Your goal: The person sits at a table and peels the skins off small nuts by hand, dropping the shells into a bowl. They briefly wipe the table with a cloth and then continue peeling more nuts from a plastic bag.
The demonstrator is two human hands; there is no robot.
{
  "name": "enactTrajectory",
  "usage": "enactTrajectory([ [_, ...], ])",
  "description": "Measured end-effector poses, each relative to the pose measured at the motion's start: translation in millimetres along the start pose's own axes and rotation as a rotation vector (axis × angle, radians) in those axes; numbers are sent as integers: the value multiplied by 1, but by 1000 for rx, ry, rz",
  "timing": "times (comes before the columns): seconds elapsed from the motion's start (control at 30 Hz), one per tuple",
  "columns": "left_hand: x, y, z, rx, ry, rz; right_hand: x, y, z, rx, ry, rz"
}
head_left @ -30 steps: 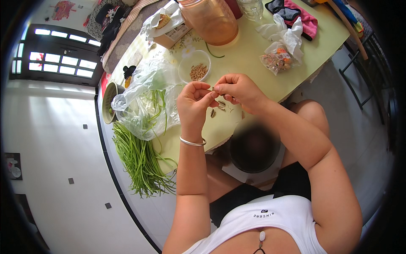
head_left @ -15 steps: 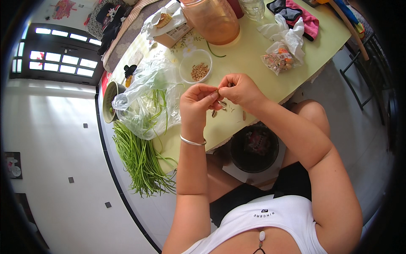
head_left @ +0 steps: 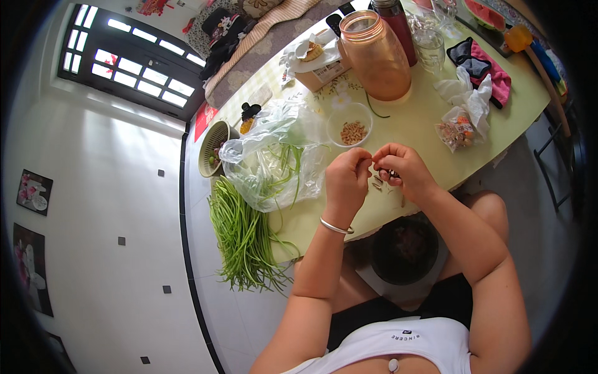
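My left hand (head_left: 346, 186), a silver bangle on its wrist, is closed in a pinch over the near side of the table. What its fingertips hold is too small to make out. Almost touching it, my right hand (head_left: 411, 173) has thumb and forefinger together, while its curled lower fingers keep several dark striped sunflower seeds (head_left: 390, 174). A few more seeds (head_left: 377, 183) lie on the tabletop just below the hands. Beyond my fingers stands a clear round plastic bowl (head_left: 341, 113) with a heap of pale tan shelled kernels (head_left: 353, 133).
Left of my hands lie a clear plastic bag (head_left: 261, 168) and a bunch of long green stalks (head_left: 240, 237), beside a basket (head_left: 212, 140). A large amber jar (head_left: 377, 62) stands behind the bowl. Rightward is a small snack packet (head_left: 456, 129). A black bucket (head_left: 405, 265) sits between my knees.
The whole view has shifted, so the table and hands appear farther right. My fingertips have drawn slightly apart, and the seeds in my right hand's curled fingers now show more plainly.
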State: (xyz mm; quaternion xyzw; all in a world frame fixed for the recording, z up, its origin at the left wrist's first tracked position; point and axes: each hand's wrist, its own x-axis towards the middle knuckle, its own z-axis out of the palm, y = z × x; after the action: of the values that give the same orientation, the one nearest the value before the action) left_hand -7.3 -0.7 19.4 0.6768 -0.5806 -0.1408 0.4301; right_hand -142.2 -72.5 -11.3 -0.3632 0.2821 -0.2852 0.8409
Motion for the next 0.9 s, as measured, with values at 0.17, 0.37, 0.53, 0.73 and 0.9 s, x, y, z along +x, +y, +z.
enactTrajectory([
  [0.17, -1, 4, 6, 22, 0, 73, 3, 7, -15, 6, -65, -44],
  [0.37, -2, 7, -3, -202, -30, -233, 5, 3, -15, 86, 2, -53],
  [0.53, 1, 6, 3, -28, 22, 10, 5, 6, -13, 51, -19, -30],
  [0.73, 15, 0, -5, 374, 276, 185, 5, 2, -12, 92, 90, -42],
  [0.9, 28, -32, -15, 511, 317, 236, 7, 3, -12, 92, 92, -37],
])
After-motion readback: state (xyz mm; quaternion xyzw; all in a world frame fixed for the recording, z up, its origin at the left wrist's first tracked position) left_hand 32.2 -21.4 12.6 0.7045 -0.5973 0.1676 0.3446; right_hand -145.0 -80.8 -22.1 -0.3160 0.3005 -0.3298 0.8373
